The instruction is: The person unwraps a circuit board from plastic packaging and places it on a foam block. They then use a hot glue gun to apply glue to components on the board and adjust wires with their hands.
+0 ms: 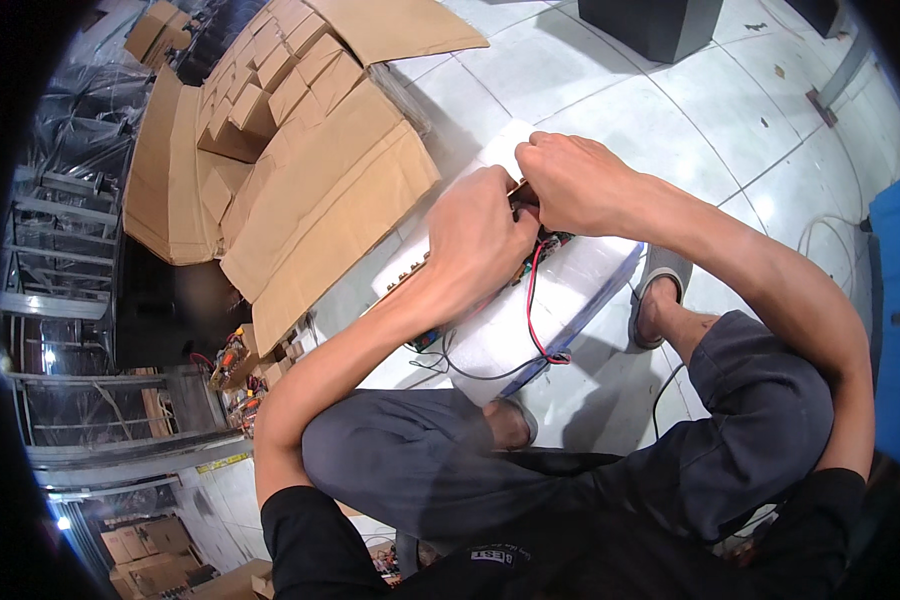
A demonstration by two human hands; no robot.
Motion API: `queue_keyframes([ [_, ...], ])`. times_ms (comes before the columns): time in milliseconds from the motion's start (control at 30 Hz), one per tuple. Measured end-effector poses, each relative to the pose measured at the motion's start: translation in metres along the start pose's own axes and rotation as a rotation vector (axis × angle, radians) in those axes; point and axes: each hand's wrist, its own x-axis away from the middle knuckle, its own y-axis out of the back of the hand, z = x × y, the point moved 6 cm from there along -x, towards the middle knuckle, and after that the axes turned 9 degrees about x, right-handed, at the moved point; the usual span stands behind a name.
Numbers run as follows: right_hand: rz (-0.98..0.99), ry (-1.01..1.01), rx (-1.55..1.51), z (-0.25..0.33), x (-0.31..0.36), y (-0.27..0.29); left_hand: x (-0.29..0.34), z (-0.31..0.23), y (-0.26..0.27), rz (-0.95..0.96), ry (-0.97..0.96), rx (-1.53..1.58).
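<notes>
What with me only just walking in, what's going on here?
Someone's bare left hand and right hand are close together at an electronic assembly, which they partly hide; their exact grip can't be made out. It lies over a white block, with a red wire trailing across. An open cardboard box holding smaller boxes sits toward the left.

The carton point(335, 215) lies left of the wires point(529, 300).

Electronics workshop, circuitry point(556, 241) with red and black wires point(530, 303), tiled floor point(690, 130), open carton point(335, 215) packed with small boxes point(285, 75), metal racking point(55, 303), perhaps plastic-wrapped goods point(85, 115) at the dim left edge
</notes>
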Motion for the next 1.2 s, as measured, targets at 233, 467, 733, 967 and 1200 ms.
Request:
queue_keyframes([
  [233, 0.040, -0.059, 0.048, -0.001, 0.000, -0.003, -0.003, 0.001, -0.006, 0.047, 0.067, 0.034],
  [467, 0.021, -0.046, 0.085, -0.002, -0.004, -0.012, 0.004, 0.008, 0.001, 0.067, -0.098, 0.094],
  [733, 0.065, -0.059, 0.096, 0.000, -0.005, -0.005, -0.001, 0.004, -0.003, 0.063, -0.117, 0.030],
  [967, -0.115, -0.076, -0.018, -0.011, 0.006, -0.016, -0.007, 0.010, -0.003, 0.044, -0.032, 0.081],
  [1200, -0.066, 0.039, -0.268, -0.028, 0.006, -0.009, -0.013, 0.012, -0.001, 0.027, 0.151, 0.130],
])
